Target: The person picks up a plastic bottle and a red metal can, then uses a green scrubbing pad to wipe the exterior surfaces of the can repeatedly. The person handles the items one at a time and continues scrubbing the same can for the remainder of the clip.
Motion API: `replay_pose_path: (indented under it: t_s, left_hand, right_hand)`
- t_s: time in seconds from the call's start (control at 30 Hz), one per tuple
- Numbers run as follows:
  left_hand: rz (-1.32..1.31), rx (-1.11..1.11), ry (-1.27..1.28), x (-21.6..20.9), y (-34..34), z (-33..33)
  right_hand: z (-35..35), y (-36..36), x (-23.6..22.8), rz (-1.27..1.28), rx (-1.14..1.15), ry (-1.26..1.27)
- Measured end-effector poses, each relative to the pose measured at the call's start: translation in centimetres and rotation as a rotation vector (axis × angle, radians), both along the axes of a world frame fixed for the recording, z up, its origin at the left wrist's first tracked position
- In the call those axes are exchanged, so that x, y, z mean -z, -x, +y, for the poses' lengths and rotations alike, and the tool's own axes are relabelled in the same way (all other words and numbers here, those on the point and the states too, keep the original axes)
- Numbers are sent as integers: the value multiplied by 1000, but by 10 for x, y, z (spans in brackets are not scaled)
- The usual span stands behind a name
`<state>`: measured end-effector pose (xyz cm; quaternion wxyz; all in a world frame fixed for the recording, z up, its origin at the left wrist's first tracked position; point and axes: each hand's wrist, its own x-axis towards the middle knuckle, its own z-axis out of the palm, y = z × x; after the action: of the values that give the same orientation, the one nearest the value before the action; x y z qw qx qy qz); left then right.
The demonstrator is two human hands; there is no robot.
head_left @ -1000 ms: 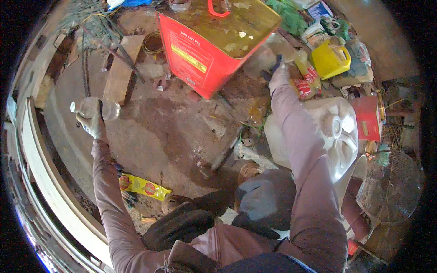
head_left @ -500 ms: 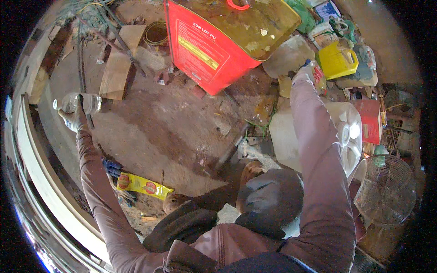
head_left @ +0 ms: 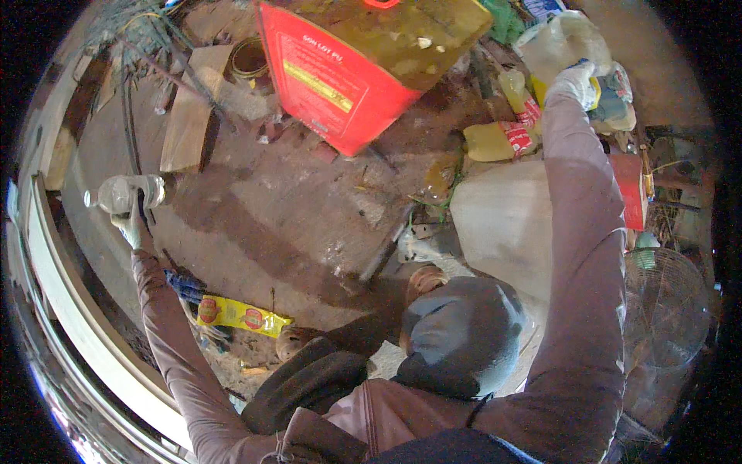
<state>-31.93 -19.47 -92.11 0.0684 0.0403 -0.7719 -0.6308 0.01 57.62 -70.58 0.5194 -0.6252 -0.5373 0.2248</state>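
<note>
My left hand (head_left: 131, 226), in a whitish glove, is closed around a clear plastic bottle (head_left: 127, 193) with a white cap. The bottle is held sideways above the dirt floor at the far left. On the far right my gloved right hand (head_left: 570, 83) grips a translucent whitish plastic jug (head_left: 560, 46). That jug covers most of a yellow canister (head_left: 539, 87). Two bottles of yellowish liquid with red labels, one upper (head_left: 512, 87) and one lower (head_left: 487, 143), lie left of my right forearm.
A large red metal can (head_left: 340, 93) stands ahead. Beside my right arm are a big white plastic drum (head_left: 498, 220), a red container (head_left: 627, 185) and a wire fan guard (head_left: 668, 309). A wooden board (head_left: 189, 139), cables (head_left: 127, 108) and a yellow packet (head_left: 243, 315) lie left.
My right hand has moved farther away and to the right with the whitish jug, uncovering the red-labelled bottles. My left hand has shifted slightly, still holding the clear bottle.
</note>
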Motion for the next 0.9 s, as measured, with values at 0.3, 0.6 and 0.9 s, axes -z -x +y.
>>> replay_pose_path:
  t_s: [0.3, 0.6, 0.9]
  left_hand:
    - [-10, -243, 595, 30, -86, 38]
    - [-27, 70, 670, 0, -156, 64]
    - [103, 301, 790, -9, -174, 80]
  right_hand:
    - [-15, 8, 158, 302, -182, 302]
    - [51, -48, 217, 422, -623, 738]
    - [-34, -5, 105, -1016, -259, 134]
